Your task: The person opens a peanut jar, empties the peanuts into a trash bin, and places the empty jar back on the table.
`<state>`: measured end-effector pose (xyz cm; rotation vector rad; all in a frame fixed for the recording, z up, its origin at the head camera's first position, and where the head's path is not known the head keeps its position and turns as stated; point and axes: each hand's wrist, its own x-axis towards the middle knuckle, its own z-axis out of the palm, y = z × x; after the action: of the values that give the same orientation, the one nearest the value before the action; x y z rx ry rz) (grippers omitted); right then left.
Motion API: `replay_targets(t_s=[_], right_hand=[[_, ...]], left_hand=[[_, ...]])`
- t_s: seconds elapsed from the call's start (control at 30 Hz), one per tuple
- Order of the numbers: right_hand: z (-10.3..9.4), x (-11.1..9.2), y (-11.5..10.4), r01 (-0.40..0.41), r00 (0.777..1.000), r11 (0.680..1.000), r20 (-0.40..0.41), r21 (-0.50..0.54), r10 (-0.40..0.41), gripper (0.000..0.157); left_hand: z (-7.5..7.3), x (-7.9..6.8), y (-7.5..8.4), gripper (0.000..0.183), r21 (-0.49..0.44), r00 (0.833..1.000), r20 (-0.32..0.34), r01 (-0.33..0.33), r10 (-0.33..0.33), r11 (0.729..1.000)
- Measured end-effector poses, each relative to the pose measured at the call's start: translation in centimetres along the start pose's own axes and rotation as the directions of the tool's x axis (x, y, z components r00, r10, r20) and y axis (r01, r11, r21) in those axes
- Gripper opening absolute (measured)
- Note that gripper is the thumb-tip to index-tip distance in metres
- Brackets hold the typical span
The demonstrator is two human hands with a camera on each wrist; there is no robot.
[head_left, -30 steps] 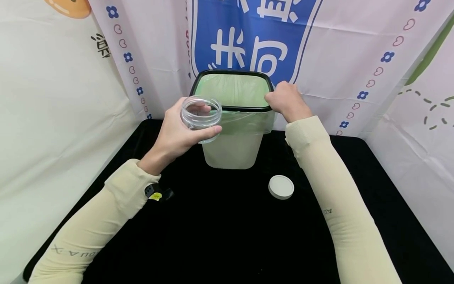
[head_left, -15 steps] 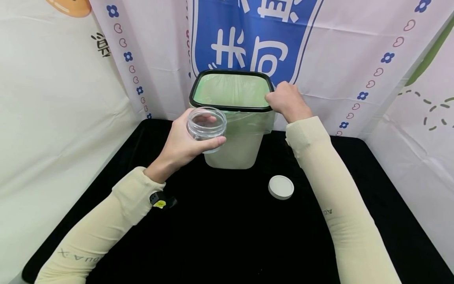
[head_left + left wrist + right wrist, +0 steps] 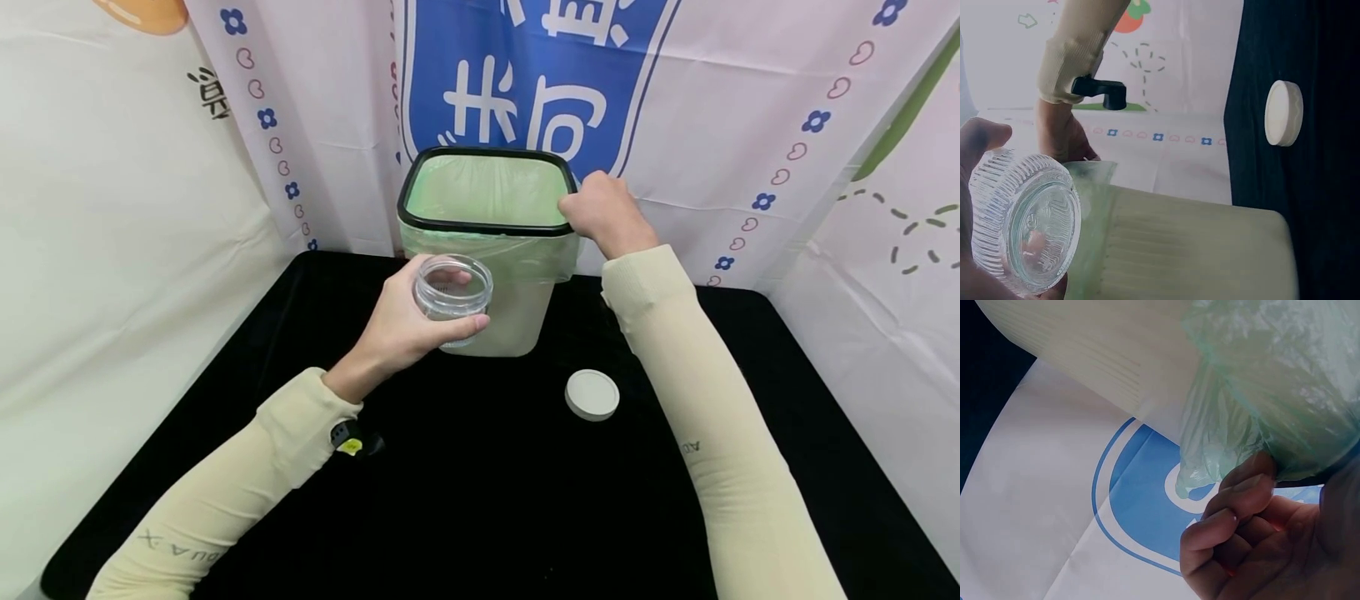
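My left hand (image 3: 397, 329) grips a clear glass jar (image 3: 450, 308), uncapped, its mouth tilted up toward the head camera. In the left wrist view the jar's ribbed side and embossed base (image 3: 1047, 228) show, with the fingers wrapped round it. Behind the jar stands a pale trash bin (image 3: 517, 321) with a black rim and a green bag (image 3: 487, 187) lining it. My right hand (image 3: 609, 215) holds the bin's right rim; its curled fingers (image 3: 1244, 494) lie against the bag's folded edge in the right wrist view. The jar overlaps the bin's front in the head view.
A round white lid (image 3: 592, 394) lies on the black tablecloth (image 3: 465, 492), right of the bin's foot. Printed cloth (image 3: 705, 108) hangs behind the bin, and a pale cloth (image 3: 112, 208) hangs along the left side. Small cameras are strapped at the wrists.
My left hand has drawn the jar down and to the right, away from the bin's rim toward me. The right hand stays on the rim; bin and lid have not moved.
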<state>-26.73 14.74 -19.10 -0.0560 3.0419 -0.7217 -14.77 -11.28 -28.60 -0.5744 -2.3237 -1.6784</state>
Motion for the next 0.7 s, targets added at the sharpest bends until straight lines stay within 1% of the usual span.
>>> replay_targets(t_s=[0.13, 0.43, 0.7], right_hand=[[0.0, 0.0, -0.1, -0.006, 1.0, 1.0, 0.005, -0.002, 0.006, 0.02], [0.1, 0.1, -0.2, -0.004, 1.0, 1.0, 0.003, -0.002, 0.004, 0.02], [0.0, 0.0, -0.1, -0.01, 1.0, 1.0, 0.006, 0.003, 0.01, 0.021]], left_hand=[[0.5, -0.2, -0.4, 0.067, -0.024, 1.0, 0.007, 0.015, -0.015, 1.0], [1.6, -0.7, -1.6, 0.066, -0.009, 1.0, 0.007, 0.016, -0.016, 1.0], [2.7, -0.9, -2.5, 0.067, 0.003, 1.0, 0.01, -0.002, 0.002, 1.0]])
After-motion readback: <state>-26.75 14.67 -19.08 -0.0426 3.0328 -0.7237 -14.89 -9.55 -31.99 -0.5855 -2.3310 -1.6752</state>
